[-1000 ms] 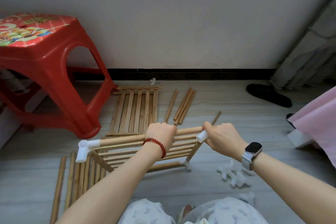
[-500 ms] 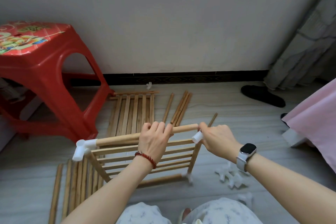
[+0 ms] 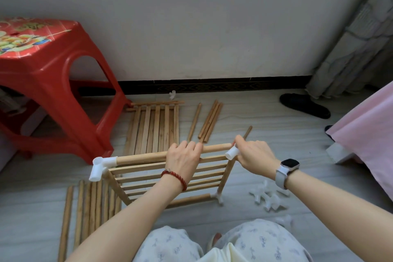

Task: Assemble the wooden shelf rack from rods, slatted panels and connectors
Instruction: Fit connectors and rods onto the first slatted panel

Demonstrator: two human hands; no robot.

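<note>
A partly built frame stands on edge on the floor: a slatted panel (image 3: 170,178) between wooden rods. My left hand (image 3: 184,158) grips the top rod (image 3: 140,158) near its middle. A white connector (image 3: 101,166) caps that rod's left end. My right hand (image 3: 254,155) holds another white connector (image 3: 232,152) at the top of the right side rod (image 3: 226,176). The top rod's right end sits just above this connector, apart from it. A third connector (image 3: 219,197) joins the bottom right corner.
A second slatted panel (image 3: 155,127) lies flat behind, with loose rods (image 3: 209,122) to its right. Several long rods (image 3: 89,208) lie at front left. Spare white connectors (image 3: 266,197) sit at right. A red plastic stool (image 3: 49,83) stands left, a black slipper (image 3: 304,105) far right.
The top rod's right end has lifted out of the right connector and now sits above it. My left hand shifted its hold on the rod. The view tilted down slightly.
</note>
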